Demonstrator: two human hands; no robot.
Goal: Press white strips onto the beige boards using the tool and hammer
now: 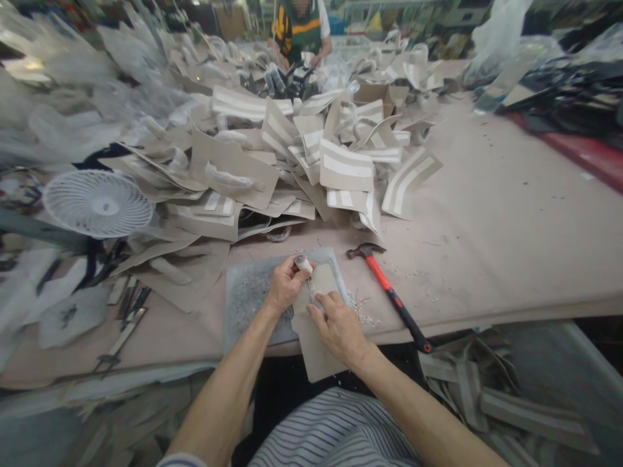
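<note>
Beige panel point(316, 324) flat on the grey mat point(243, 298) at the table point(487, 214) edge, pinned by right hand point(339, 327), fingers pressed together; punch point(305, 266) upright, gripped by left hand point(285, 285). Hammer point(389, 292) just beside.

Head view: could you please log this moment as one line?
left hand: grips punch tool | right hand: presses beige piece | base: grey mat | hammer: lying free on table

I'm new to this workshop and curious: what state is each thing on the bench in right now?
Left hand: gripping a punch, upright on the piece.
Right hand: pressing the piece flat.
Hammer: lying untouched.
Fan: lying face up.
Pile: loose, heaped.
Mat: littered with bits.
</note>
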